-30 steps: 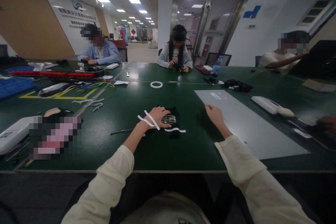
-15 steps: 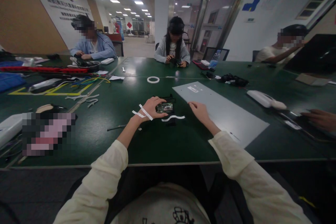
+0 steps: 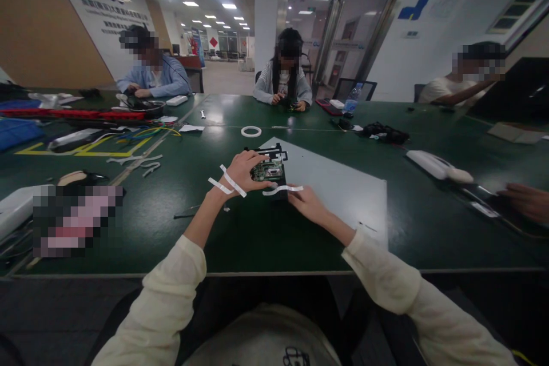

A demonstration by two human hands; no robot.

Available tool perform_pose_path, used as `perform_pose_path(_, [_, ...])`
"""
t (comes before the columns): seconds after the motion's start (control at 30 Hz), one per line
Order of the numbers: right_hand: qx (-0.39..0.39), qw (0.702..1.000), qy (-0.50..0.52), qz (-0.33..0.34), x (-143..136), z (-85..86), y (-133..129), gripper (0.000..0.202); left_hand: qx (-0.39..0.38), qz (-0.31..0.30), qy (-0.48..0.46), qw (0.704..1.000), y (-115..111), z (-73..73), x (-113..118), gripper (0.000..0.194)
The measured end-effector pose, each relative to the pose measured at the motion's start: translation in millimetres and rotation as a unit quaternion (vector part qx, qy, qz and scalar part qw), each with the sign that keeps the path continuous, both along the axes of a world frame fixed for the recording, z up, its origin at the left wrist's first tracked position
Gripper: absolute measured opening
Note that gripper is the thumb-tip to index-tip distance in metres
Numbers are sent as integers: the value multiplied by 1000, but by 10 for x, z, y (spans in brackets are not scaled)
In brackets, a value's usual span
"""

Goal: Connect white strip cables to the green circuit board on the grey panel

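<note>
My left hand (image 3: 241, 174) is closed around a green circuit board (image 3: 268, 170) set in a black frame (image 3: 281, 151), thumb near its lower edge and fingers over the top. Two white tape strips (image 3: 231, 181) cross on the wrist of that hand. My right hand (image 3: 309, 206) grips the near left edge of a flat grey panel (image 3: 338, 177), its fingertips partly hidden by the black frame. That panel now reaches behind and apparently beneath the frame. Over the frame's lower end runs a curved white strip (image 3: 285, 189).
A tape roll (image 3: 251, 131) and a small wrench (image 3: 203, 115) lie farther back. A thin dark tool (image 3: 186, 214) is left of my wrist. White strips (image 3: 150, 167), cables (image 3: 146, 134) and a white device (image 3: 429, 163) lie around. Several people sit nearby; another person's hand (image 3: 527, 201) shows at right.
The grey panel has slid left and turned, with my right hand moving left and nearer. The circuit board and black frame are lifted and tilted in my left hand.
</note>
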State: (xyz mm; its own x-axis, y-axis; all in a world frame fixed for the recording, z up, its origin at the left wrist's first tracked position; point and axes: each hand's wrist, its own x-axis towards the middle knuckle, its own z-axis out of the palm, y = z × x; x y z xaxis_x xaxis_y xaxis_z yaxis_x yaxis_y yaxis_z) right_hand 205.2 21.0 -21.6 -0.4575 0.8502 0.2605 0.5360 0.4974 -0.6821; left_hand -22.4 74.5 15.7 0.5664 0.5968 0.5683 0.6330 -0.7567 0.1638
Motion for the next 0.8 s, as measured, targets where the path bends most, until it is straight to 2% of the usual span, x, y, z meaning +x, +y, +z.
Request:
perform_pose_path(0.13, [13,993,15,118,-218,-4,-258,31,3,18,-6,1000,45,18,-74,65])
perform_pose_path(0.3, [17,973,7,232,-401,17,-447,42,-14,21,4,1000,65,-35,-39,64])
perform_pose_path(0.57, [127,944,-119,282,-540,31,-546,53,-52,28,84,995,103,-328,78,66])
perform_pose_path(0.67, [137,927,-163,310,-516,34,-595,63,-72,21,105,992,126,-424,115,65])
perform_pose_path(0.8, [131,920,-190,317,-480,103,-707,70,-94,12,113,989,154,-522,189,62])
